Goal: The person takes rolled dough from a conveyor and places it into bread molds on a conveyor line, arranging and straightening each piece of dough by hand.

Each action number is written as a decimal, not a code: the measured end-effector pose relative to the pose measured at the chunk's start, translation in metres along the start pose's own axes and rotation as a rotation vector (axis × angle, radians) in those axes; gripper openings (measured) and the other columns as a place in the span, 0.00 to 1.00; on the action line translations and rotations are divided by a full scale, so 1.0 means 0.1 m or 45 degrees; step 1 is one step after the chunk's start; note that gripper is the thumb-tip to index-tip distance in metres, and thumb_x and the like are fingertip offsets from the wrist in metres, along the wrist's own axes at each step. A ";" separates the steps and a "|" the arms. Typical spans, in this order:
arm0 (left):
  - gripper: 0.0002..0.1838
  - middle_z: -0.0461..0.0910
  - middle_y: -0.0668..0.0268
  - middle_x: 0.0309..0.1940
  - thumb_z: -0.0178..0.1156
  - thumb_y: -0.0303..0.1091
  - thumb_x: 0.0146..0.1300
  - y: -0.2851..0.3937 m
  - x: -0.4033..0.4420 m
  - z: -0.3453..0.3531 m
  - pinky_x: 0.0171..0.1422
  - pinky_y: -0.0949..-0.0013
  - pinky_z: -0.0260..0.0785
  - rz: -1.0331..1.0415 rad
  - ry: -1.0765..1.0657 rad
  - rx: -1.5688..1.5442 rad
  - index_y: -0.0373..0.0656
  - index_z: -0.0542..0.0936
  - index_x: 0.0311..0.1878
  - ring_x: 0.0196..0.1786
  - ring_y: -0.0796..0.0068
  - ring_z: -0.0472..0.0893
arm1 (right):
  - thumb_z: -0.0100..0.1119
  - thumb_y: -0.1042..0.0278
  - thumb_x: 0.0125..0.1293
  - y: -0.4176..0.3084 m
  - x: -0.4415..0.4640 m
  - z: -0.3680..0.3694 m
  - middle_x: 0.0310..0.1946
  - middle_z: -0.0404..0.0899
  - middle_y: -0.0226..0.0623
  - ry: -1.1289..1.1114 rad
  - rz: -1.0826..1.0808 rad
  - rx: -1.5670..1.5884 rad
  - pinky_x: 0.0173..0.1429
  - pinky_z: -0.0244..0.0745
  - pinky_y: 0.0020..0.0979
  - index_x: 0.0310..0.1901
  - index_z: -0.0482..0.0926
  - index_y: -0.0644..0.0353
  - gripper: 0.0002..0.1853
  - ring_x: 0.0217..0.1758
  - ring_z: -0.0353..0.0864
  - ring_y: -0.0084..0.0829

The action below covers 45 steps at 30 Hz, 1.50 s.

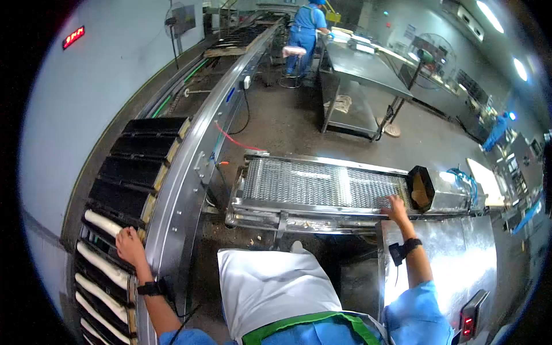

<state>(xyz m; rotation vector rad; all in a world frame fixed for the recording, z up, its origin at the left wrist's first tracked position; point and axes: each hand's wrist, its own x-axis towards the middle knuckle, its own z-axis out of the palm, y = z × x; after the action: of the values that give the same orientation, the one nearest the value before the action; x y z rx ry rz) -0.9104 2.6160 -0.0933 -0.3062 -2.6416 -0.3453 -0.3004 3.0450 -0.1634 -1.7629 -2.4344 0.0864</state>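
Note:
My left hand (130,246) is at the left conveyor, its fingers curled over the near end of a long pale dough strip (102,222). This strip lies in one of the dark trough-like trays (118,195). Several more dough strips (103,265) rest in the trays below it. My right hand (396,209) is over the near edge of the wire-mesh conveyor belt (322,183), fingers apart and holding nothing. Just beyond that hand, a dark-sided chute opening (421,188) with something brown inside stands at the belt's right end.
A metal rail (190,167) runs along the left conveyor. Beneath my right arm is a shiny metal surface (454,247). A steel table (371,72) stands farther back. Near it, a person in blue (305,34) stands beside a stool (294,52).

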 end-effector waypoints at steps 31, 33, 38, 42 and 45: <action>0.21 0.62 0.60 0.54 0.46 0.37 0.50 0.42 0.38 0.31 0.59 0.57 0.49 0.283 -0.056 -0.138 0.43 0.68 0.49 0.59 0.62 0.57 | 0.49 0.58 0.56 -2.62 1.03 -3.27 0.37 0.69 0.30 -0.210 -0.707 1.653 0.42 0.70 0.24 0.44 0.66 0.55 0.16 0.39 0.69 0.21; 0.21 0.62 0.59 0.54 0.46 0.37 0.50 0.41 0.39 0.35 0.59 0.56 0.50 0.291 -0.054 -0.149 0.43 0.68 0.49 0.59 0.62 0.57 | 0.47 0.61 0.58 -3.32 0.91 -3.18 0.41 0.67 0.35 -0.031 -0.854 1.567 0.47 0.68 0.26 0.45 0.66 0.58 0.15 0.42 0.70 0.27; 0.22 0.61 0.63 0.55 0.47 0.38 0.51 0.39 0.41 0.52 0.60 0.56 0.48 0.237 -0.062 -0.185 0.47 0.67 0.51 0.60 0.62 0.56 | 0.46 0.59 0.57 -5.25 0.53 -2.28 0.38 0.69 0.37 -0.599 -0.911 2.010 0.46 0.67 0.28 0.43 0.66 0.61 0.16 0.42 0.70 0.28; 0.22 0.61 0.61 0.55 0.45 0.42 0.55 0.36 0.42 0.63 0.59 0.55 0.48 0.293 -0.054 -0.205 0.46 0.65 0.52 0.60 0.61 0.55 | 0.52 0.57 0.55 -6.05 0.26 -0.98 0.43 0.67 0.38 -1.027 -1.068 1.360 0.43 0.66 0.27 0.53 0.58 0.58 0.26 0.39 0.68 0.28; 0.22 0.61 0.60 0.55 0.44 0.45 0.57 0.33 0.50 0.61 0.60 0.54 0.46 0.248 -0.135 -0.169 0.46 0.64 0.53 0.60 0.60 0.54 | 0.51 0.58 0.56 -5.95 0.21 -0.63 0.48 0.65 0.38 -1.159 -1.015 1.080 0.49 0.63 0.29 0.56 0.57 0.57 0.27 0.47 0.65 0.29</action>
<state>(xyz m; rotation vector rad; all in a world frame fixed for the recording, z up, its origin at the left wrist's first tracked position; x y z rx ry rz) -0.9705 2.6730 -0.1168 -0.6365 -2.6674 -0.4518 -0.8577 2.8757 -0.0253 -0.3278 -2.6801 1.7893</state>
